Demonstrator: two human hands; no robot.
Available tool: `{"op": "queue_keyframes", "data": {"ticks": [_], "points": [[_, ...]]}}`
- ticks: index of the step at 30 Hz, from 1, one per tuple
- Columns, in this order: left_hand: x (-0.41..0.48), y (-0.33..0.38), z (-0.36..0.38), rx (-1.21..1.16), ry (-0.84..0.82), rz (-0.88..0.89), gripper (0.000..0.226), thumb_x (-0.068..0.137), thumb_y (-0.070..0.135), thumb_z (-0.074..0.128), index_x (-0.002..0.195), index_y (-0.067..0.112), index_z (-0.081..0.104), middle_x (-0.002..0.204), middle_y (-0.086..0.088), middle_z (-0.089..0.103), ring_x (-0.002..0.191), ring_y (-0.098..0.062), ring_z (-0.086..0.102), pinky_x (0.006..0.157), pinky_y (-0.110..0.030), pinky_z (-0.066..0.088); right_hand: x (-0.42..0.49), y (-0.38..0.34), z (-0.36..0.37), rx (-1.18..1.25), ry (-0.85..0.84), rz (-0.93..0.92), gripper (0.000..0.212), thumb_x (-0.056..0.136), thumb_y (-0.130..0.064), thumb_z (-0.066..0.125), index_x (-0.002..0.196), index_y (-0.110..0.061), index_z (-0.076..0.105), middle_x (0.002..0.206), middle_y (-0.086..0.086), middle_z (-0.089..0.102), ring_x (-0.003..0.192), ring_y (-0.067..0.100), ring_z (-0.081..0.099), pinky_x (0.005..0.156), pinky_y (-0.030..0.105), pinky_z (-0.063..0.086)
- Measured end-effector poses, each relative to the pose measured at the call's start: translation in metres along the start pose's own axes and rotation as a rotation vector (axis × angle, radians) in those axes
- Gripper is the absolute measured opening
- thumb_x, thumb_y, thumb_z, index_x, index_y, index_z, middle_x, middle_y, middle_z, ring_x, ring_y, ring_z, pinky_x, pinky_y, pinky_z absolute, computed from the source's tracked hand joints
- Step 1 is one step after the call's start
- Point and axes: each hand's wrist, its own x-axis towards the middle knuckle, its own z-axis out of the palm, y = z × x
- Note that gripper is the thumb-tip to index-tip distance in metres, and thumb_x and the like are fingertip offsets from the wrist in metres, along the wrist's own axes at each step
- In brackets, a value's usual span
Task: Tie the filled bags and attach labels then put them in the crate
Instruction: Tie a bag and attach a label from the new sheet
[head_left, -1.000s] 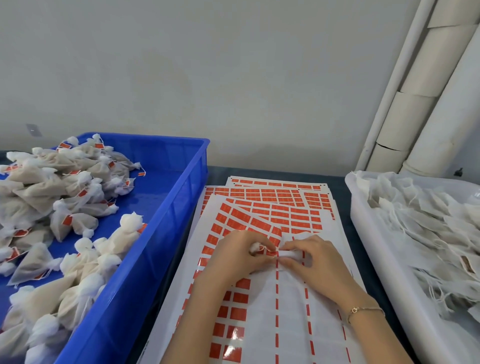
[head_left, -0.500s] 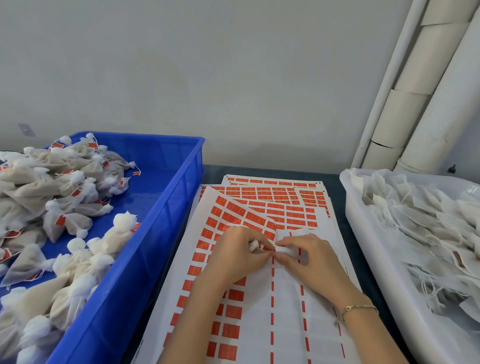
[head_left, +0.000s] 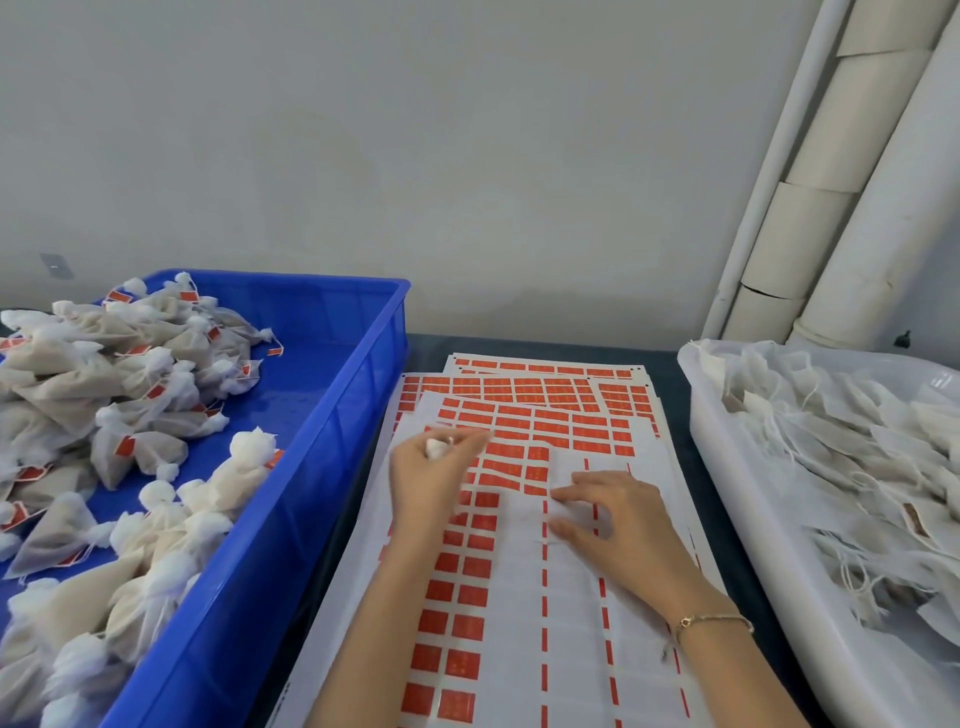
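So the bit that mattered: the left hand (head_left: 431, 483) had its fingers curled round a little white bag (head_left: 435, 448), only the bunched top poking out of the fist, so I couldn't tell which way its long axis ran or whether a label was on it yet. That hand was up over the left edge of the label sheets (head_left: 566, 613), and the blue crate (head_left: 311, 493) sat just beside it on its left, with the pile of finished bags (head_left: 104, 405) inside. The right hand (head_left: 618, 525) hovered loose over the sheets, fingers spread, holding nothing, nearer the white tub (head_left: 727, 493) of untied bags. My guess: the drop into the crate was the left hand's job, a short sideways move over the near wall.
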Motion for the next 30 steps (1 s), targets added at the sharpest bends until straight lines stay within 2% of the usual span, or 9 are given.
{"op": "queue_keyframes", "data": {"ticks": [3,6,9,12,16,19,22,26,30], "points": [[0.008,0.002,-0.007,-0.088,0.056,-0.007,0.011,0.078,0.037,0.077,0.084,0.032,0.069,0.084,0.019,0.066,0.077,-0.007,0.064,0.053,-0.013,0.041,0.001,-0.002,-0.001,0.041,-0.009,0.017,0.038,0.079,-0.056,0.065,0.115,-0.043,0.061,0.133,-0.02,0.052,0.124,0.004,0.043,0.109,0.029,0.026],[0.003,0.003,-0.001,-0.021,-0.029,0.027,0.01,0.078,0.039,0.077,0.081,0.034,0.069,0.079,0.024,0.065,0.075,-0.004,0.064,0.05,-0.008,0.04,-0.001,-0.001,-0.005,0.079,-0.08,0.039,0.036,0.08,-0.052,0.067,0.114,-0.047,0.057,0.139,-0.019,0.046,0.13,0.006,0.039,0.112,0.033,0.026],[-0.001,0.002,0.007,0.018,-0.118,0.061,0.011,0.078,0.039,0.076,0.084,0.032,0.07,0.083,0.023,0.066,0.079,-0.004,0.065,0.052,-0.007,0.041,-0.003,0.002,-0.01,0.091,-0.186,0.053,0.038,0.08,-0.054,0.066,0.113,-0.054,0.048,0.147,-0.021,0.036,0.137,0.008,0.03,0.115,0.039,0.022],[-0.002,-0.001,0.007,0.057,-0.188,0.092,0.01,0.078,0.038,0.077,0.083,0.031,0.071,0.081,0.024,0.066,0.077,-0.003,0.065,0.046,-0.004,0.041,-0.002,0.002,-0.01,0.081,-0.204,0.046,0.039,0.08,-0.056,0.065,0.114,-0.056,0.045,0.148,-0.023,0.033,0.137,0.007,0.029,0.115,0.039,0.022],[-0.007,-0.002,0.009,0.11,-0.398,0.159,0.006,0.079,0.035,0.077,0.079,0.031,0.071,0.077,0.028,0.067,0.081,0.014,0.06,0.05,-0.002,0.042,-0.001,-0.007,-0.009,0.232,-0.025,0.032,0.04,0.074,-0.059,0.062,0.11,-0.056,0.046,0.124,-0.035,0.042,0.109,-0.009,0.041,0.098,0.019,0.031],[-0.011,-0.001,0.01,0.133,-0.498,0.187,0.005,0.079,0.034,0.076,0.077,0.033,0.072,0.08,0.027,0.067,0.084,0.012,0.06,0.055,-0.003,0.045,-0.001,-0.019,-0.011,0.364,0.084,-0.014,0.037,0.068,-0.06,0.06,0.104,-0.057,0.051,0.109,-0.046,0.045,0.099,-0.018,0.048,0.088,0.005,0.034],[-0.013,-0.001,0.01,0.15,-0.553,0.19,0.006,0.08,0.033,0.076,0.075,0.034,0.072,0.079,0.025,0.068,0.085,0.013,0.059,0.055,-0.003,0.044,-0.002,-0.026,-0.013,0.448,0.13,-0.045,0.03,0.068,-0.055,0.063,0.098,-0.052,0.059,0.104,-0.038,0.058,0.101,-0.011,0.055,0.083,0.006,0.041],[-0.013,0.0,0.01,0.166,-0.561,0.186,0.005,0.08,0.033,0.075,0.077,0.034,0.072,0.078,0.026,0.067,0.085,0.014,0.059,0.055,-0.004,0.044,-0.003,-0.027,-0.014,0.494,0.152,-0.043,0.021,0.069,-0.046,0.067,0.089,-0.047,0.066,0.088,-0.032,0.066,0.09,-0.008,0.062,0.079,0.012,0.048],[-0.015,0.002,0.008,0.164,-0.594,0.19,0.003,0.08,0.034,0.075,0.081,0.036,0.072,0.081,0.026,0.067,0.086,0.011,0.06,0.059,-0.005,0.046,-0.003,-0.026,-0.013,0.493,0.173,-0.031,0.019,0.074,-0.039,0.072,0.09,-0.045,0.065,0.086,-0.031,0.066,0.089,-0.009,0.062,0.069,0.004,0.046]]}}
